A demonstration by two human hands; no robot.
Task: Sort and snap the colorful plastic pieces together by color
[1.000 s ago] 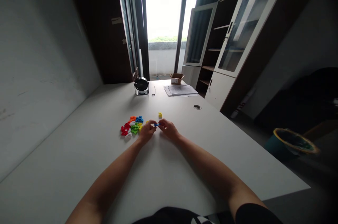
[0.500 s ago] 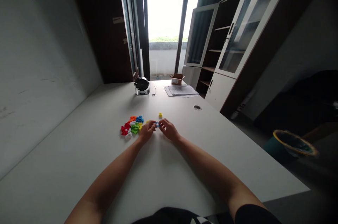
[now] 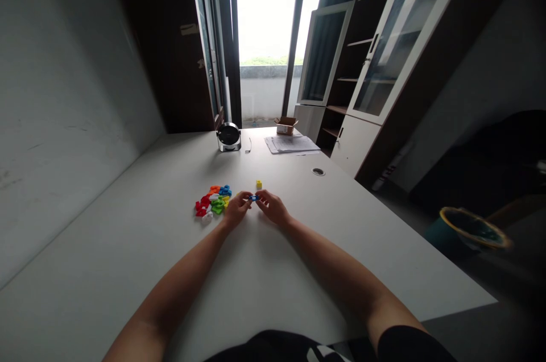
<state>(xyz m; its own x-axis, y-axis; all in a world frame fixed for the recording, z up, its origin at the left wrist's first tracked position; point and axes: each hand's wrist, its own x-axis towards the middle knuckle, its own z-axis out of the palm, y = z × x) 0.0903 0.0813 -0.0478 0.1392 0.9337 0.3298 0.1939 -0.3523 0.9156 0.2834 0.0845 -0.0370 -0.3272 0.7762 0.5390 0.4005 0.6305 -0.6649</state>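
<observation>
"What are the hands doing?"

"The left hand [image 3: 237, 208] and right hand [image 3: 273, 208] pinch a small blue plastic piece [image 3: 254, 198] between their fingertips, over the white desk [image 3: 128, 248]."

"What's around that blue piece?"

"A heap of red, green, orange and white plastic pieces [image 3: 217, 207] lies just left of it, and a yellow cube [image 3: 259, 184] sits just beyond it."

"And farther out?"

"Well beyond it are a black desk fan [image 3: 229, 137], stacked papers [image 3: 292, 145] and a small cardboard box [image 3: 285, 126]."
</observation>
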